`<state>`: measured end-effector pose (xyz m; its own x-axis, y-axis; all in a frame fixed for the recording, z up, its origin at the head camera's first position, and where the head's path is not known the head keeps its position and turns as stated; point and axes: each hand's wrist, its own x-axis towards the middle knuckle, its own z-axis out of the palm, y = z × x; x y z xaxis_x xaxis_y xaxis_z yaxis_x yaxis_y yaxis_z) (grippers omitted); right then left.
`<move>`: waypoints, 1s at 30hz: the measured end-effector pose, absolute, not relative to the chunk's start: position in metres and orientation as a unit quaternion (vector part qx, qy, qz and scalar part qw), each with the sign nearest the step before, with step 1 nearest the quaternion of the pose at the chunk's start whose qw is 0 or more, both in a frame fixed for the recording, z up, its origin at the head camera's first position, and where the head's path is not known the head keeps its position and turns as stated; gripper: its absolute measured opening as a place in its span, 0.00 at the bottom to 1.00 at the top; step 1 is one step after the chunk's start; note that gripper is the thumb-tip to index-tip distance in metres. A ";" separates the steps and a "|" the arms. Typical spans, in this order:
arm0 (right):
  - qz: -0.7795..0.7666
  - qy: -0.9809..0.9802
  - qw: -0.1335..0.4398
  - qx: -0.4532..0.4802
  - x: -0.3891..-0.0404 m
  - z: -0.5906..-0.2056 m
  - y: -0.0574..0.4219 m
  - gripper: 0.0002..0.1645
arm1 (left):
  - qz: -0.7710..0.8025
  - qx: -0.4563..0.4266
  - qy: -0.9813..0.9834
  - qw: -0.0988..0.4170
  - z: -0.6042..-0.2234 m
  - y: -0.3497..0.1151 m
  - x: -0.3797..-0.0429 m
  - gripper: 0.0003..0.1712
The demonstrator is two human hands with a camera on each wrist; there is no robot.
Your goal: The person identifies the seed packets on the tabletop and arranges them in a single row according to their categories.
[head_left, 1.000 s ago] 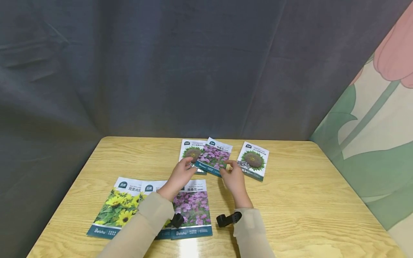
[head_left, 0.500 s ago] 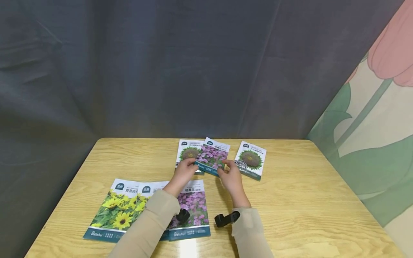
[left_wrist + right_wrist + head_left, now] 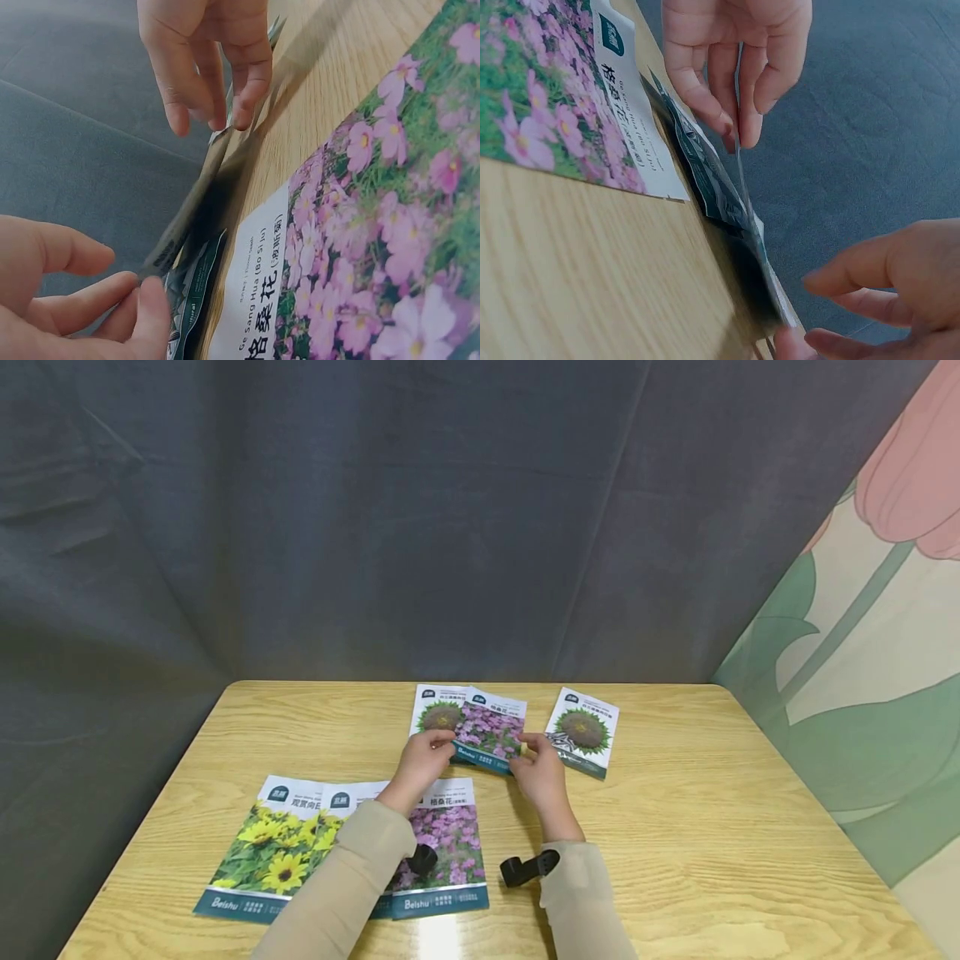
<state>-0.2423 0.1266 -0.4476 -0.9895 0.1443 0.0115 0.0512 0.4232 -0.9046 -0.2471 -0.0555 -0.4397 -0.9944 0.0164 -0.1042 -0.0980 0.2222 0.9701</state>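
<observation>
A seed packet with pink-purple flowers (image 3: 491,724) is held by its lower corners, its lower edge tipped toward me. My left hand (image 3: 422,766) pinches the lower left corner between thumb and fingers. At the lower right, my right hand (image 3: 542,777) pinches the other corner; its fingertips (image 3: 244,118) show at the packet's end in the left wrist view. Under the held packet's left side, a white packet with a green-fringed brown sunflower head (image 3: 439,716) is partly covered. A matching sunflower packet (image 3: 583,731) lies to the right.
Larger packets overlap in a front row: a yellow-flower one (image 3: 262,860) at left, another yellow one (image 3: 341,798) mostly behind my left sleeve, and a purple-flower one (image 3: 453,835). A dark curtain (image 3: 480,527) stands behind the wooden table (image 3: 712,827).
The held packet has turned straighter and its top edge has come down and leftward. Both hands keep their hold on its corners. The other packets stay put on the table.
</observation>
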 end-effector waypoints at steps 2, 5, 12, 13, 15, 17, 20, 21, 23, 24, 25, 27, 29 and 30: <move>0.534 -0.842 0.043 -0.063 -0.243 -0.448 0.128 0.25 | 0.628 -0.029 0.777 0.037 -0.440 -0.055 -0.247 0.18; 0.539 -0.839 0.034 -0.071 -0.243 -0.449 0.130 0.25 | 0.645 -0.034 0.763 0.023 -0.441 -0.054 -0.246 0.14; 0.558 -0.826 0.002 -0.073 -0.245 -0.448 0.136 0.26 | 0.683 -0.041 0.729 0.016 -0.445 -0.055 -0.245 0.11; 0.562 -0.824 -0.002 -0.073 -0.245 -0.448 0.137 0.26 | 0.686 -0.040 0.726 0.020 -0.446 -0.056 -0.244 0.12; 0.568 -0.820 -0.008 -0.071 -0.245 -0.445 0.139 0.27 | 0.694 -0.036 0.719 0.032 -0.446 -0.057 -0.243 0.16; 0.573 -0.817 -0.010 -0.070 -0.244 -0.442 0.141 0.28 | 0.697 -0.035 0.715 0.046 -0.446 -0.058 -0.240 0.19; 0.579 -0.812 -0.012 -0.068 -0.244 -0.439 0.145 0.28 | 0.701 -0.032 0.709 0.073 -0.446 -0.060 -0.236 0.22; 0.581 -0.811 -0.013 -0.068 -0.243 -0.437 0.146 0.28 | 0.702 -0.028 0.707 0.081 -0.446 -0.061 -0.234 0.22; 0.585 -0.808 -0.017 -0.068 -0.243 -0.436 0.147 0.28 | 0.704 -0.023 0.704 0.092 -0.445 -0.062 -0.230 0.22; 0.588 -0.806 -0.019 -0.068 -0.243 -0.435 0.147 0.29 | 0.704 -0.020 0.704 0.096 -0.445 -0.063 -0.228 0.22; 0.591 -0.803 -0.021 -0.070 -0.243 -0.435 0.148 0.29 | 0.702 -0.017 0.705 0.098 -0.444 -0.063 -0.226 0.22; 0.594 -0.801 -0.022 -0.072 -0.243 -0.433 0.148 0.29 | 0.698 -0.008 0.709 0.098 -0.443 -0.064 -0.221 0.22; 0.595 -0.800 -0.019 -0.074 -0.243 -0.432 0.148 0.28 | 0.697 -0.006 0.710 0.099 -0.442 -0.064 -0.217 0.21; 0.595 -0.800 -0.016 -0.076 -0.243 -0.431 0.149 0.28 | 0.696 -0.003 0.711 0.100 -0.441 -0.063 -0.215 0.21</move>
